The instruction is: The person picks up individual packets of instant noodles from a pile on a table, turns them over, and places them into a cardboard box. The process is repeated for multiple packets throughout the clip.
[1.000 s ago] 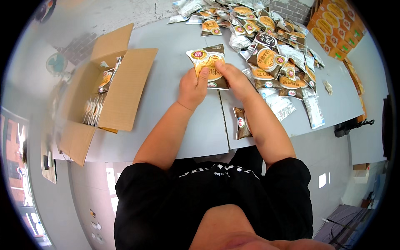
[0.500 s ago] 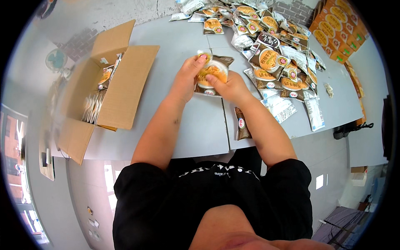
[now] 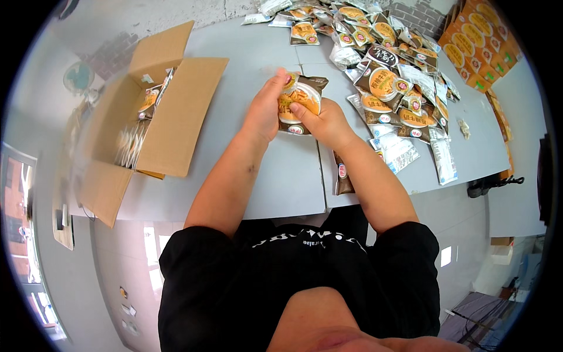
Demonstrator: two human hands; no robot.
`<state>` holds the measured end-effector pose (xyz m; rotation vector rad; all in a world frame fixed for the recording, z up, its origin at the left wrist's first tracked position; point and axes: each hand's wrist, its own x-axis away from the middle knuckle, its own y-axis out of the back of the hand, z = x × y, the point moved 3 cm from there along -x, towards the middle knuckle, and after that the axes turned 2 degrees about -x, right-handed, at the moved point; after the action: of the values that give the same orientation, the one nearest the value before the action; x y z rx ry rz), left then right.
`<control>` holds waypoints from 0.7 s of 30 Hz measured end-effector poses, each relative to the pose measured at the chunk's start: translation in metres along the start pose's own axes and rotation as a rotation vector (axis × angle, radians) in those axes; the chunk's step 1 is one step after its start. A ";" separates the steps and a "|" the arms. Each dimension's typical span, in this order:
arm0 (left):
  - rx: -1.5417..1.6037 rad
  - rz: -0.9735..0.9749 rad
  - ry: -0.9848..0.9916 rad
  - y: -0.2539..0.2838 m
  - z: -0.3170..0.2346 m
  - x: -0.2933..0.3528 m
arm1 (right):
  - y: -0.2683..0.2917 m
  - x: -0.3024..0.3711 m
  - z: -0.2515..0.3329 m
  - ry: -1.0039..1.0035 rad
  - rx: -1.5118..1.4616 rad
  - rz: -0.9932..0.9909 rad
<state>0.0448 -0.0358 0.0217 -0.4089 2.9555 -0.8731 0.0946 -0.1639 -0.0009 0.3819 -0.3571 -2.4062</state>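
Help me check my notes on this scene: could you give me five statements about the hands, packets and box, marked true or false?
1. The left hand and right hand hold the same packet. True.
2. The box is closed. False: the box stands with its flaps open.
3. The pile of packets lies to the right of the box. True.
4. There is nothing in the box. False: other packets are inside it.
5. A lone packet is partly hidden by the right forearm. True.
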 end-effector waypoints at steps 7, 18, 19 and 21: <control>-0.115 -0.008 -0.041 0.011 0.009 -0.009 | 0.000 0.005 0.012 0.044 -0.011 0.039; 0.072 0.015 0.012 0.009 0.015 -0.010 | 0.001 0.002 0.010 0.026 -0.058 0.022; 0.038 0.013 0.001 0.010 0.015 -0.010 | 0.003 0.002 0.011 0.023 -0.067 0.035; -0.031 0.009 -0.021 0.011 0.013 -0.011 | -0.001 0.004 0.009 0.050 -0.126 0.028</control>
<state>0.0542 -0.0312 0.0043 -0.4027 2.9530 -0.8184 0.0878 -0.1644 0.0066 0.3764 -0.1864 -2.3725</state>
